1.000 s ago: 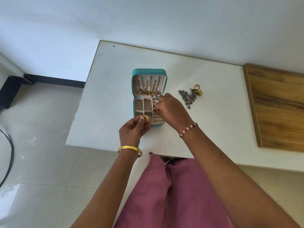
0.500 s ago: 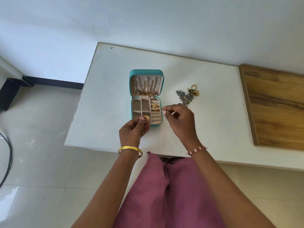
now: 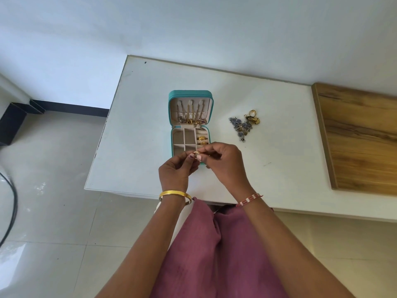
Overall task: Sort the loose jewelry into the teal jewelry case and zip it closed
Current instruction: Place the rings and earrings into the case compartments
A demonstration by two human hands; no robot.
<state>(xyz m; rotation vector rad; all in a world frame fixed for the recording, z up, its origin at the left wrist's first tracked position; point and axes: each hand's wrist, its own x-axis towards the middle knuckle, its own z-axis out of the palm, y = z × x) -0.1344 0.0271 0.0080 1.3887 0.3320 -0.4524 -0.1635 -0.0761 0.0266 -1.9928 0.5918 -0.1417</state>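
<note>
From the head view, in the middle of the frame, the left hand (image 3: 175,173) and the right hand (image 3: 223,163) meet with curled fingers and both pinch one small gold ring (image 3: 196,153), just over the near edge of the open teal case (image 3: 171,136) on the white table (image 3: 150,104). The ring is tiny and smooth, so I think it could slip as one hand takes it from the other, then bounce off the near table edge onto the floor (image 3: 53,211). A pile of loose jewelry (image 3: 245,125) waits at the right of the case, and a hand reaching for it could bump the standing lid and shake the chains hanging inside.
</note>
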